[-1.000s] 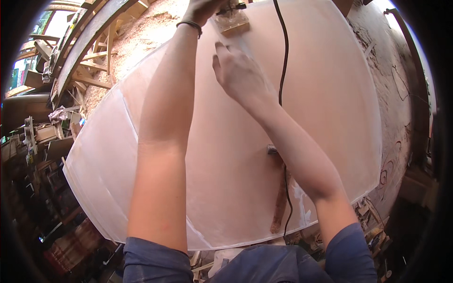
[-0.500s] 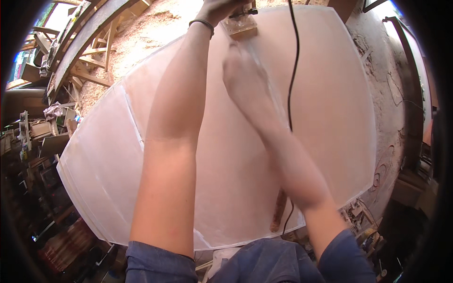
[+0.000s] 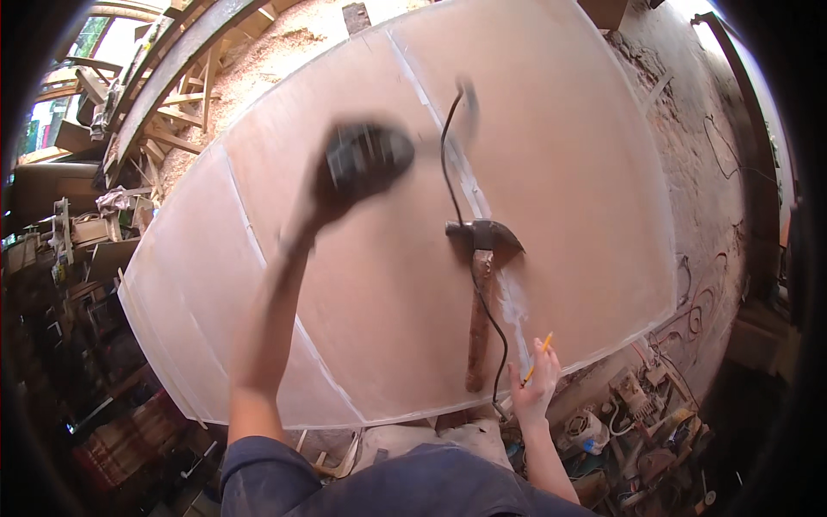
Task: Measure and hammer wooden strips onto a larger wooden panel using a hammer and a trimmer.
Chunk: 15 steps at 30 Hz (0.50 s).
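One dark tool is in the left hand, which grasps it above the panel. Hand and tool are so smeared by motion that the separate fingers cannot be made out, nor whether the tool touches the surface beneath. Any lettering on its casing is lost in the same blur.

The right hand, nearer the body, pinches one yellow pencil between thumb and fingers at the panel's near edge; the pencil is too small in view to tell whether it bears print.

Between the hands, closer to the right one, lies one hammer, its wooden handle toward the person and its dark metal head away from them. One black cord runs past the head and crosses the handle, its lower stretch just left of the right hand.

Two pale seams cross the panel: one seam runs from beyond the left hand down to the right hand, the other passes left of the left hand. Beyond that hand, at the panel's far edge, sits one grey block, with wood shavings to its left.
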Motion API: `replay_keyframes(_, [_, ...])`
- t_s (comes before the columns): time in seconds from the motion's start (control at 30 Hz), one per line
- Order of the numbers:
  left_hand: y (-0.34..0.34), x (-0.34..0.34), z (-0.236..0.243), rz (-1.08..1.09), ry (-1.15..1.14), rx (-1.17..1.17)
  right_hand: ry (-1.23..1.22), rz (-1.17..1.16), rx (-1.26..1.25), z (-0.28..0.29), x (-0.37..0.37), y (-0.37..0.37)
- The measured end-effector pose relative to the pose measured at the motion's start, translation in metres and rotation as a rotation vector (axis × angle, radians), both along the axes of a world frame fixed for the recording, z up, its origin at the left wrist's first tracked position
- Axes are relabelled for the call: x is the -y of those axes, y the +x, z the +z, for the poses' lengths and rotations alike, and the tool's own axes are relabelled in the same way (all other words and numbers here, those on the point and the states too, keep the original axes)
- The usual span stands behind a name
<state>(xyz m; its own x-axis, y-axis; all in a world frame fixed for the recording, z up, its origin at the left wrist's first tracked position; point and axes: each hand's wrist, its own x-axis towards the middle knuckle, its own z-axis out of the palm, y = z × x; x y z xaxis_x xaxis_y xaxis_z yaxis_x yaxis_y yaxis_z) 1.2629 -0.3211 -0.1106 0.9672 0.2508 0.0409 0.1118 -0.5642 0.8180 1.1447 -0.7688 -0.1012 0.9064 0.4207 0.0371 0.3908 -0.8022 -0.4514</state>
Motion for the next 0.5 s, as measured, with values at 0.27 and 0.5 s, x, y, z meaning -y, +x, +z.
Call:
replay_keyframes(0.27, [-0.168,0.121,0.095,-0.714,0.482,-0.239,0.071,-0.052,-0.114,-0.041,0.047,-0.011])
replay_keyframes(0.5, [-0.218,0.124,0.066,-0.904,0.683,-0.222,0.342,-0.103,-0.213,-0.029,0.060,-0.043])
